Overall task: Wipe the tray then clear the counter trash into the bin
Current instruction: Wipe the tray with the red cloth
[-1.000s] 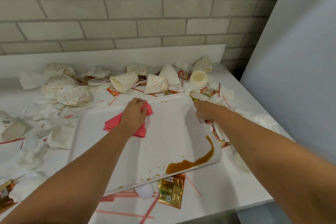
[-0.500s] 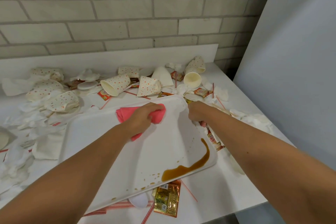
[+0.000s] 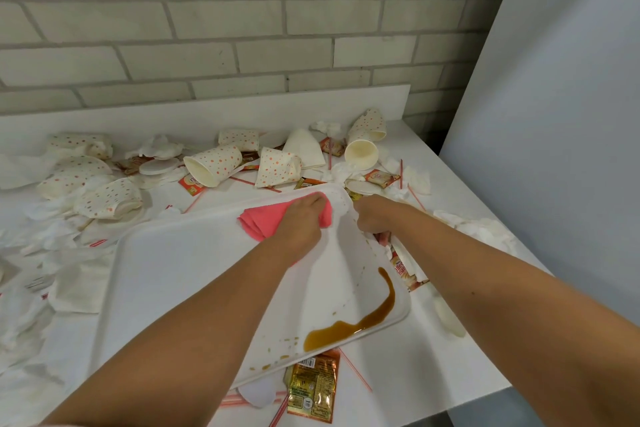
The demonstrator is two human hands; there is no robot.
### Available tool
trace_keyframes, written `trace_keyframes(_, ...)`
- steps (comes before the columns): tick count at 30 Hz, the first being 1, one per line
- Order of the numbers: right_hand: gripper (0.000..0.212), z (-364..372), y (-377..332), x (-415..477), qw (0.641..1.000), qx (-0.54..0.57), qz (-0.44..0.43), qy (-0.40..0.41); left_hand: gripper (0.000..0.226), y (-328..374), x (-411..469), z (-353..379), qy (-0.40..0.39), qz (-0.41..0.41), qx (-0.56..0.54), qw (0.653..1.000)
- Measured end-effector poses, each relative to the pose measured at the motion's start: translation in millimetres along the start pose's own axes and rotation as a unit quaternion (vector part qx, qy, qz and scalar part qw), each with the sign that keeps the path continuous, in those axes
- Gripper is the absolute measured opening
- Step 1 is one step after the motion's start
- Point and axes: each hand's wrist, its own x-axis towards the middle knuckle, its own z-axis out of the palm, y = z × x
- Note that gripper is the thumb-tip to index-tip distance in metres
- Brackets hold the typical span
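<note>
A white tray lies tilted on the white counter, with a brown sauce spill pooled along its near right rim. My left hand presses a folded pink cloth against the tray's far right corner, its fingers bent over the cloth. My right hand grips the tray's right rim just beside that corner. Trash lies all around the tray: dotted paper cups, crumpled napkins, sauce packets and thin red straws.
A grey brick wall stands behind the counter's low white backsplash. A tall pale panel closes off the right side. The counter's front edge runs close to me at the lower right. No bin shows in view.
My left hand has slid the pink cloth rightward along the tray's far edge into the right corner. My right hand has kept its grip on the rim.
</note>
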Motion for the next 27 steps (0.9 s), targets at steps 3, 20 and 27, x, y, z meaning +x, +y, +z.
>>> trace_keyframes(3, 0.034, -1, 5, 0, 0.999, 0.029, -0.016, 0.011, 0.055, -5, -13, -4, -0.036, 0.036, -0.013, 0.999)
trace_keyframes(20, 0.033, 3, 12, 14, 0.999, 0.008, -0.023, 0.02, 0.05, 18, 22, -3, -0.016, -0.007, -0.007, 1.0)
trace_keyframes(27, 0.035, 2, 17, 14, 0.998, 0.034, -0.049, 0.008, 0.058, 12, 8, -7, -0.106, 0.071, -0.005, 0.992)
